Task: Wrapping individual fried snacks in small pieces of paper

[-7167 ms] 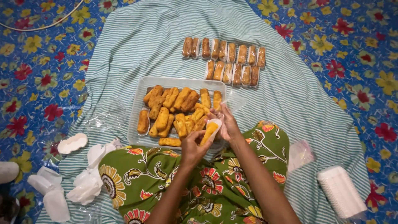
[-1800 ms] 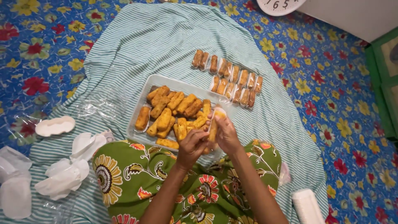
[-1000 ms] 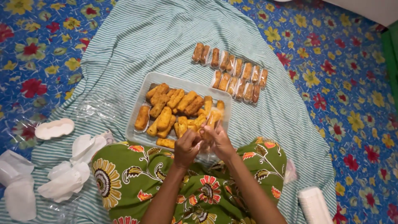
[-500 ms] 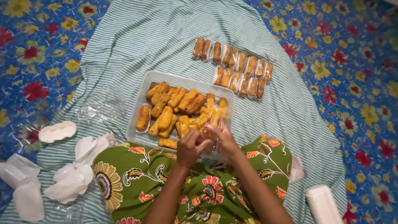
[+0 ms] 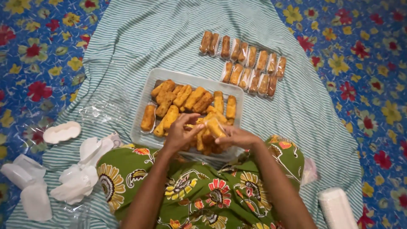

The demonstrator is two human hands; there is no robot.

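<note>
Where the two hands meet, low over the near edge of the tray, everything else is placed from them:

Floor covering: blue floral mat [image 5: 369, 85] on all sides, well beyond both hands.

Cloth: green-and-white striped cloth [image 5: 140, 38] spread over the mat, running from under the hands far out ahead of them.

Lap: green flowered garment [image 5: 199, 195] just behind the hands, toward the person.

Tray: clear plastic tray [image 5: 149, 82], directly under and ahead of the hands — heaped with unwrapped fried sticks [image 5: 186, 99].

Wrapped rows: two rows of wrapped sticks [image 5: 248, 63] on the cloth, ahead of the right hand and well apart from it.

White stack: pile of white trays [image 5: 337, 210], behind and well to the right of the right hand.

White pieces: crumpled white wrappers and lids [image 5: 78, 178], well to the left of the left hand, at the cloth's edge.

Left hand: left hand [image 5: 178, 135] — fingers curled and partly closed, tips pinching at the left end of the stick held between the hands.

Right hand: right hand [image 5: 235, 136] — closed loosely about the other end of that stick, thumb on top.

Held piece: fried stick [image 5: 214, 127], in a thin clear wrap as far as can be told, gripped between both hands just above the tray's near corner.
</note>
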